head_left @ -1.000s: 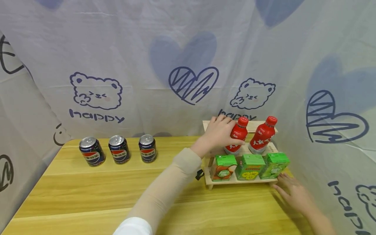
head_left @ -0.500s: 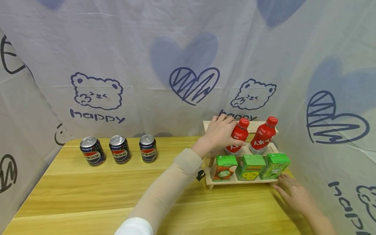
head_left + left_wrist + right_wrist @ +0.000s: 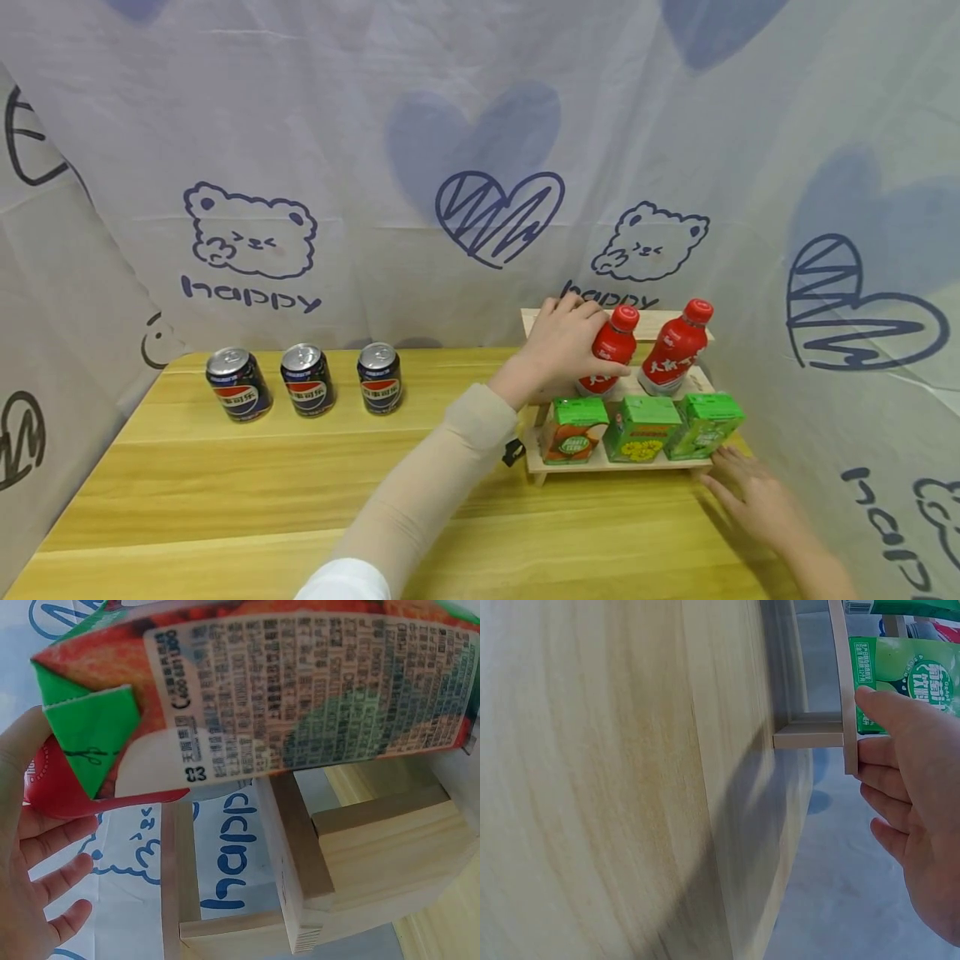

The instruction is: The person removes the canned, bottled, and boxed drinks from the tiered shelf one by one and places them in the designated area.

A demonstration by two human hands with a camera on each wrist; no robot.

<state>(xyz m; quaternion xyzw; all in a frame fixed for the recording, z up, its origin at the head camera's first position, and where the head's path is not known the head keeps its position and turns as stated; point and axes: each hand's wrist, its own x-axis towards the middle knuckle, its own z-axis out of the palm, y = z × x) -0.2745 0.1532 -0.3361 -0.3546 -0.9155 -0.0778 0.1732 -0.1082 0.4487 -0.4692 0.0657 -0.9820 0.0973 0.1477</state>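
A small tiered wooden rack [image 3: 622,467] stands at the table's right side. Its upper step bears two red-capped red bottles, a left bottle [image 3: 611,337] and a right bottle [image 3: 670,357]. My left hand [image 3: 557,346] holds the left bottle, thumb across its front; the fingers' far side is hidden in the head view. My right hand [image 3: 930,795] grips the rack's right front corner, with the thumb by the rightmost juice box [image 3: 911,671]. Three green-topped juice boxes line the lower step, including an orange-red one [image 3: 247,697] seen close in the left wrist view.
Three dark cola cans, a left can [image 3: 238,387], a middle can [image 3: 307,383] and a right can [image 3: 380,383], stand at the back left of the wooden table [image 3: 225,492]. A printed cloth [image 3: 360,167] hangs behind. A small black object [image 3: 513,452] lies beside the rack.
The head view has shifted very slightly. Both hands, the bottles, the juice boxes and the rack look the same as before.
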